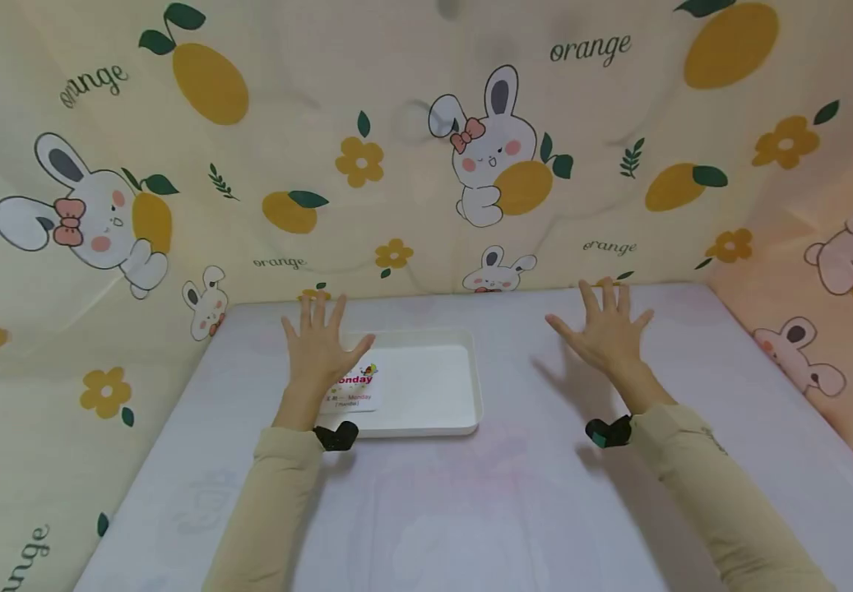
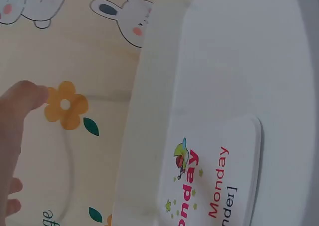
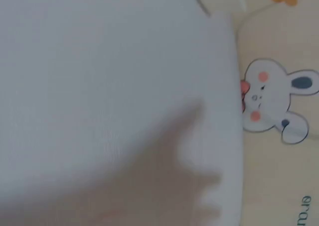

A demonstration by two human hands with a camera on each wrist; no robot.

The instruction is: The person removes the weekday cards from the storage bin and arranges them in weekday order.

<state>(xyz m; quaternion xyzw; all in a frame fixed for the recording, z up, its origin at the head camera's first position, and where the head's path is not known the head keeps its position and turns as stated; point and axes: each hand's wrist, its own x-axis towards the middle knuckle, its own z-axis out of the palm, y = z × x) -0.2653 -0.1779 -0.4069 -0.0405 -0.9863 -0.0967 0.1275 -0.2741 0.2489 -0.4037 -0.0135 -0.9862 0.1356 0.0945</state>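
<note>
A shallow white tray (image 1: 426, 386) stands on the table, left of its middle. Inside its left part lies a white flash card (image 1: 355, 399) printed "Monday"; the left wrist view shows the same card (image 2: 234, 151) closer, with a small cartoon and stars. My left hand (image 1: 317, 349) is spread above the tray's left side and hides part of the card. To the right of the tray, my right hand (image 1: 607, 333) is spread over the table with its fingers apart. Neither hand holds anything. In the right wrist view only a blurred shadow of the hand falls on the surface.
The pale table (image 1: 441, 510) meets a cream backdrop (image 1: 396, 49) with rabbits, oranges and flowers at the back and both sides. Each wrist wears a small black camera mount, one by the left cuff (image 1: 287, 444) and one by the right cuff (image 1: 670, 421).
</note>
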